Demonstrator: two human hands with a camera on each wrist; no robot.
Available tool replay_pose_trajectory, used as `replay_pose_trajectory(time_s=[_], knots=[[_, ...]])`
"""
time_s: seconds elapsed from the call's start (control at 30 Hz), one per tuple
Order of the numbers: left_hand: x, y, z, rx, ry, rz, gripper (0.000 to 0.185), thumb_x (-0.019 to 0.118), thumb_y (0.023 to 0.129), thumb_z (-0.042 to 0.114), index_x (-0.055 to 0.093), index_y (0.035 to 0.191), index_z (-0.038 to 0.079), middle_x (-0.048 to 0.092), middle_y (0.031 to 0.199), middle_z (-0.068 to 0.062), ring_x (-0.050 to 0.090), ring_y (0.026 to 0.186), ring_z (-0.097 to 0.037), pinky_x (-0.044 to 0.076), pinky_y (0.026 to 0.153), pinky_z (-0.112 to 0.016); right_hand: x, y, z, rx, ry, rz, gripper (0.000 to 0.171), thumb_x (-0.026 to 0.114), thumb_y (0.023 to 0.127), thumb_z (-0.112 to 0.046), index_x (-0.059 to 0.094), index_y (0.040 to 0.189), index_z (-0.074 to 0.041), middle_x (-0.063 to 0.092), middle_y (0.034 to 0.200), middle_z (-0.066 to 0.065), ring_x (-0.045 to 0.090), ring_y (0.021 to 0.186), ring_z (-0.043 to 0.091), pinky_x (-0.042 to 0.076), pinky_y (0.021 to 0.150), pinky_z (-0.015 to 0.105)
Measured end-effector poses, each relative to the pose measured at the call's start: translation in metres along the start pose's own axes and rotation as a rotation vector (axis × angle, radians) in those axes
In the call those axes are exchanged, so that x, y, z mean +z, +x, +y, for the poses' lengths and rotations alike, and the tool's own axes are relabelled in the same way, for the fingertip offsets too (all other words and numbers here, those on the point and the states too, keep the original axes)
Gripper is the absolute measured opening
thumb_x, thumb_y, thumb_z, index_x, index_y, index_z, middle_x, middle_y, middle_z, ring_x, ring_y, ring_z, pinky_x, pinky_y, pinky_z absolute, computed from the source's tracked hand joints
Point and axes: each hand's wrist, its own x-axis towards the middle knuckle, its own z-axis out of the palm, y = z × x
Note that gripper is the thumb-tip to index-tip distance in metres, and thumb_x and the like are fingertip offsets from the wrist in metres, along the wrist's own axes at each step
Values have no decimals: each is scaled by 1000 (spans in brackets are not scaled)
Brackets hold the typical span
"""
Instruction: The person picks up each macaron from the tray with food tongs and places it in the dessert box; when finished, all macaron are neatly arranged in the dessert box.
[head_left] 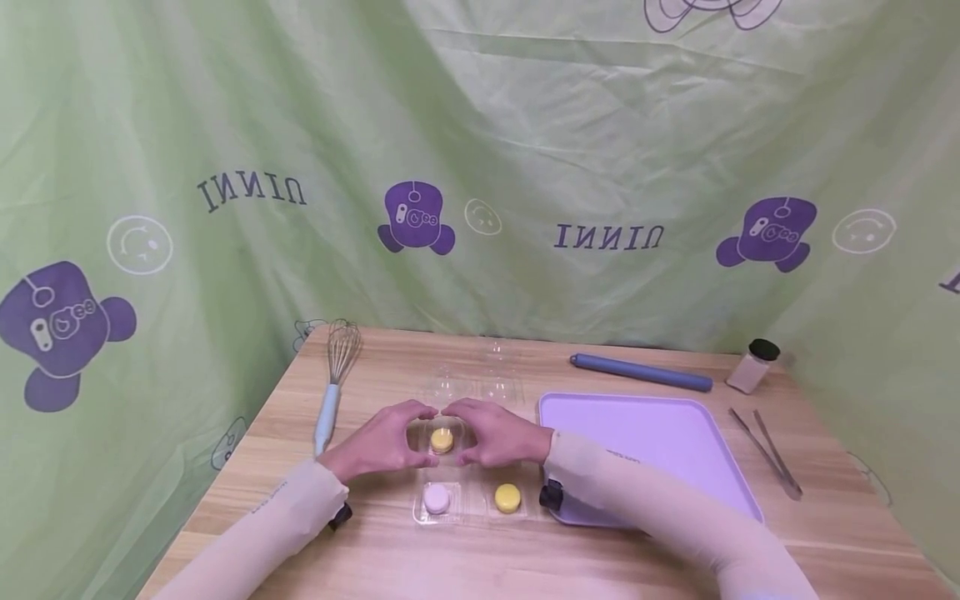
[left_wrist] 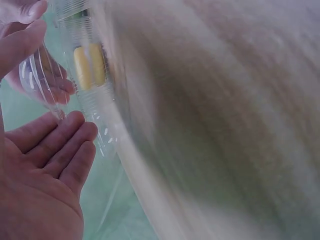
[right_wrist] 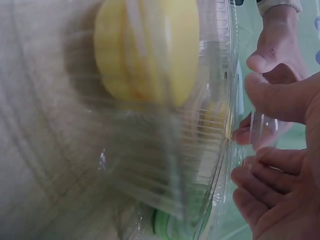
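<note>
Left hand (head_left: 386,437) and right hand (head_left: 498,433) face each other over a clear plastic macaron box, pinching a small clear domed lid (right_wrist: 263,129) from both sides. Thumbs lie on the near side and fingers on the far side. Beneath the lid sits a yellow macaron (head_left: 442,440) in its compartment. Nearer the body, the box (head_left: 420,518) holds a pink macaron (head_left: 437,498) at left and another yellow macaron (head_left: 507,498) at right. A green macaron (right_wrist: 165,222) shows low in the right wrist view; in the head view the right hand hides it.
The box's empty domed lids (head_left: 497,385) stand open behind the hands. A purple tray (head_left: 637,425) lies under the right forearm. Around them are a whisk (head_left: 330,400), a blue rolling pin (head_left: 641,372), a black-capped jar (head_left: 752,367) and metal tongs (head_left: 772,458).
</note>
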Motion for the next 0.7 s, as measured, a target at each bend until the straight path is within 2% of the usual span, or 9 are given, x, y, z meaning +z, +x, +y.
replay_pose_trajectory(time_s=[0.17,0.5,0.7], knots=[[2,0,-1,27,32,21,79,87,74,45,58,137,8,65,135,-9,62,126,-30,52,109,-51,2,1,-2,5,-34,-1,77,82,83,-31,47,148,-10,53,151,7,51,141,24,44,120,40],[8,3,-3,-12,41,7,80,87,73,43,58,137,5,65,135,-11,62,124,-30,52,109,-50,4,5,-1,57,-38,-49,75,81,83,-27,47,148,-12,52,152,7,52,140,24,44,119,40],[8,6,-3,-15,56,-1,81,88,72,43,59,136,3,66,134,-12,63,124,-30,52,109,-49,3,9,1,51,-46,-61,73,82,83,-24,50,146,-10,56,149,7,55,137,24,46,118,38]])
